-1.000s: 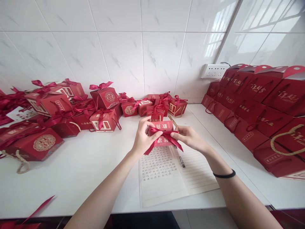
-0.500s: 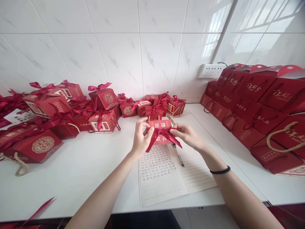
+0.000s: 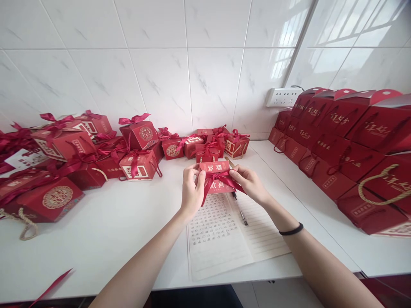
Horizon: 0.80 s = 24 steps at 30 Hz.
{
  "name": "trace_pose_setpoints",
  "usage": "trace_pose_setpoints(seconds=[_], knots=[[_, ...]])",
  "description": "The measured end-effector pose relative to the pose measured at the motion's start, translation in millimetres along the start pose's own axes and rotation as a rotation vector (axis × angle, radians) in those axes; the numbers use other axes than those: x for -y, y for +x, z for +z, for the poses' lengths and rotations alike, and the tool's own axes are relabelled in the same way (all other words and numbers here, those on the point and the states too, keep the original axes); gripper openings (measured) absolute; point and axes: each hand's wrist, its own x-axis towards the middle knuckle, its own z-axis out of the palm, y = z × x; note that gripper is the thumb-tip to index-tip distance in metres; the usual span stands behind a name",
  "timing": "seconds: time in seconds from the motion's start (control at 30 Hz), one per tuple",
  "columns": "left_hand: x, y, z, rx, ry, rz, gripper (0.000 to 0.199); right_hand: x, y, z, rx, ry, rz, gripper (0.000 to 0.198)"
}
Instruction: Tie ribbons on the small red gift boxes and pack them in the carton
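In the head view a small red gift box with white characters is held just above an open notebook. A dark red ribbon is tied in a bow across its top, its two tails hanging over the near side. My left hand is closed at the left end of the bow, thumb and fingers pinching the loop against the box edge. At the right end, my right hand pinches the other loop between thumb and forefinger. The fingers hide the loop ends.
Under the hands lie the handwritten notebook and a pen. Several ribboned boxes stand at the left and back. Red boxes are stacked at the right. A power strip is by the wall. A loose ribbon lies front left.
Both hands stay at the bow. My right hand has shifted slightly left and closer to the box, and the ribbon's tails have swung a little to the right.
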Motion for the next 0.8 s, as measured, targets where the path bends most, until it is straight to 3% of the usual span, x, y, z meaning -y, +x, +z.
trace_pose_setpoints(seconds=[0.3, 0.8], knots=[[2.8, -0.5, 1.2, 0.019, 0.024, 0.031, 0.018, -6.7, 0.8, 1.3, -0.052, 0.031, -0.009, 0.049], [6.0, 2.4, -2.3, 0.037, -0.102, -0.058, 0.026, -16.4, 3.6, 3.1, -0.02, 0.26, 0.13, 0.052]])
